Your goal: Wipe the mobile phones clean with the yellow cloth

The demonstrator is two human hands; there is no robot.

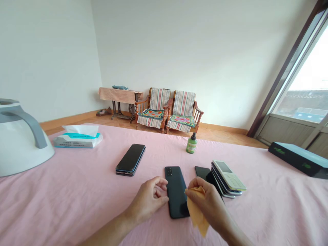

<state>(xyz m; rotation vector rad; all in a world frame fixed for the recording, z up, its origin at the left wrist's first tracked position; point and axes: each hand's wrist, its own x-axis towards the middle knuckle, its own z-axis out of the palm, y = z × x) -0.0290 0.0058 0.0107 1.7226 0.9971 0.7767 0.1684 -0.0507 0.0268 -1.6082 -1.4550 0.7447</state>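
Note:
A dark smartphone [176,191] lies back up on the pink cloth, its camera block at the far left corner. Beside its left edge is my left hand [151,196], fingers curled and apart, the tips at or very near the phone's side. My right hand [206,198] pinches an orange-yellow cloth [197,218] at the phone's right edge; the cloth hangs down towards me. Just beyond that hand, a black phone [203,172] lies partly hidden. Next to it is a stack of phones topped by a white keypad phone [229,175].
A small phone stack [130,159] lies to the left. Farther back stand a green pump bottle [191,143] and a tissue pack [78,138]. A white kettle [23,143] is at far left, a black box [299,159] at far right. Two chairs [180,109] stand beyond the table.

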